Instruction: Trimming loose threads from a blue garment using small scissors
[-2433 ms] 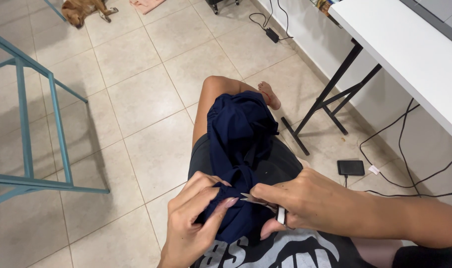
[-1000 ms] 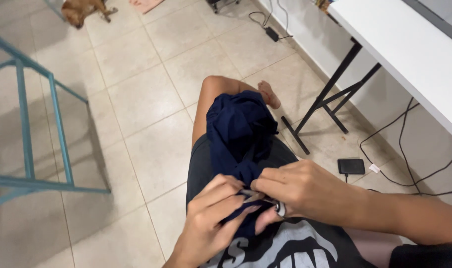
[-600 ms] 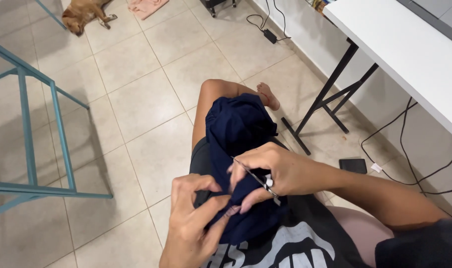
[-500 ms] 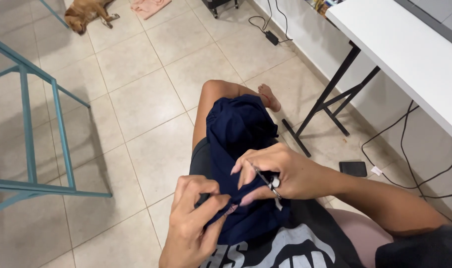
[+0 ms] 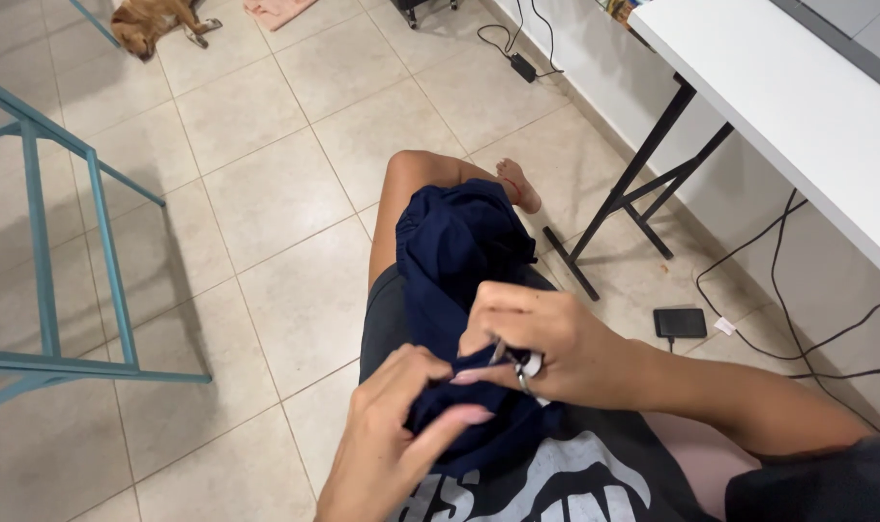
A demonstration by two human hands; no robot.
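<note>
A dark navy garment (image 5: 454, 251) is draped over my bent knee and lap. My left hand (image 5: 392, 435) pinches a fold of it near the lower edge, thumb and fingers closed on the cloth. My right hand (image 5: 556, 338) is pressed against the same fold, fingertips closed on a thin metal needle (image 5: 499, 352), with a silvery ring or thimble showing beside it. The two hands touch at the fold. The needle's tip is hidden in the cloth and fingers.
A white table (image 5: 798, 106) on black legs (image 5: 633, 193) stands at the right, with cables and a small black device (image 5: 680, 322) on the tiled floor beneath. A teal metal frame (image 5: 44, 251) stands at the left. A brown dog (image 5: 155, 19) lies far back.
My right hand lifted up and to the right, drawing a thread out of the garment, then came back down to the fold held by my left hand.
</note>
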